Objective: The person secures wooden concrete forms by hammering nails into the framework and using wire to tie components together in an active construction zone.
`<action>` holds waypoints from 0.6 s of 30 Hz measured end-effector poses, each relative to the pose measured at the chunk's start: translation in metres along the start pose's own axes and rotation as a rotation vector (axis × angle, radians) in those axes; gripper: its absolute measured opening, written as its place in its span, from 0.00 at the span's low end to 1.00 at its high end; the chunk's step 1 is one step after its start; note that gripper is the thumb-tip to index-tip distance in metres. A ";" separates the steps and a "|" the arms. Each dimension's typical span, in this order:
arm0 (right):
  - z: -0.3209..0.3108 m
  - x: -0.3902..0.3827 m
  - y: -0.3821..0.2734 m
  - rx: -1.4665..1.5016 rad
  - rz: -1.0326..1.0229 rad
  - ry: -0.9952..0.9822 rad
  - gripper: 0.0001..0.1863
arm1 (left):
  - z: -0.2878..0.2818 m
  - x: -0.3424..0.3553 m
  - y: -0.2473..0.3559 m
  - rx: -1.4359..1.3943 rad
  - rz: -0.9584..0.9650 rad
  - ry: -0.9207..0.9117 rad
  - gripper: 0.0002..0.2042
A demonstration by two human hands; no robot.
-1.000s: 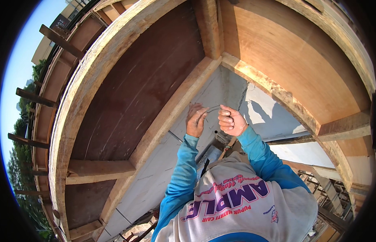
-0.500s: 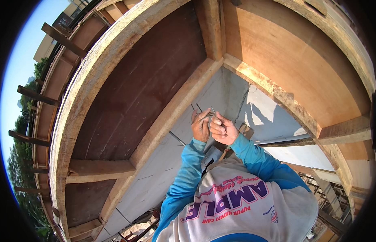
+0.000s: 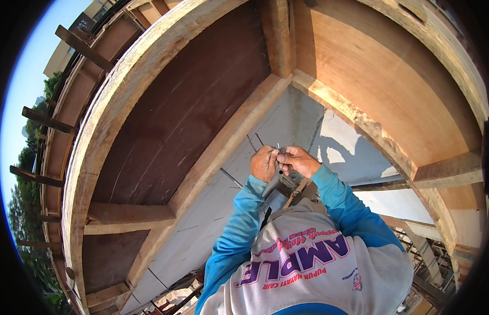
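Note:
My left hand (image 3: 263, 164) and my right hand (image 3: 300, 160) meet in front of my chest, fingertips pinched together. Between them are thin metal pieces that look like nails (image 3: 278, 146); only a small tip shows and the fingers hide the rest. Both hands are closed. Below them, at my waist, hangs a greyish metal holder (image 3: 275, 200) beside a light wooden handle (image 3: 300, 186). What the handle belongs to is hidden.
Timber-framed panels surround me: a dark brown board (image 3: 186, 110) at left and a lighter plywood board (image 3: 381, 79) at right. Their beams meet at a corner post (image 3: 278, 39). A grey wall (image 3: 202, 218) with thin protruding rods (image 3: 231, 178) lies below.
My right hand has turned over and its fingers have closed in against the left. The left hand has curled more. The metal pieces, visible before, are now mostly covered.

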State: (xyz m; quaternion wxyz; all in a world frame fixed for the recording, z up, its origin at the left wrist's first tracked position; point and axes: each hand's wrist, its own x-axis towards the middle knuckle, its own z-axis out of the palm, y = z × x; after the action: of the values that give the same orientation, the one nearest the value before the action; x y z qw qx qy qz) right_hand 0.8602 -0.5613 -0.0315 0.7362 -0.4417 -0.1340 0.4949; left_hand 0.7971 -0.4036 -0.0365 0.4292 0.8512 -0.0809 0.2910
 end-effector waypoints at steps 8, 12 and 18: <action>-0.011 0.005 -0.009 -0.299 -0.200 0.173 0.19 | 0.002 0.004 0.004 0.150 0.007 -0.043 0.14; 0.005 0.004 -0.016 -0.347 -0.325 0.105 0.22 | -0.001 0.009 0.013 -0.078 -0.102 0.055 0.17; 0.012 0.011 -0.028 -0.379 -0.438 0.089 0.16 | 0.000 0.011 0.014 -0.403 -0.310 0.103 0.23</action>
State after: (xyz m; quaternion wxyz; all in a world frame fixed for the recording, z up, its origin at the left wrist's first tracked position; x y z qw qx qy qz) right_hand 0.8753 -0.5493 -0.0053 0.7349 -0.5532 -0.2839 0.2707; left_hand 0.8004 -0.4111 -0.0212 0.6333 0.7346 0.0160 0.2429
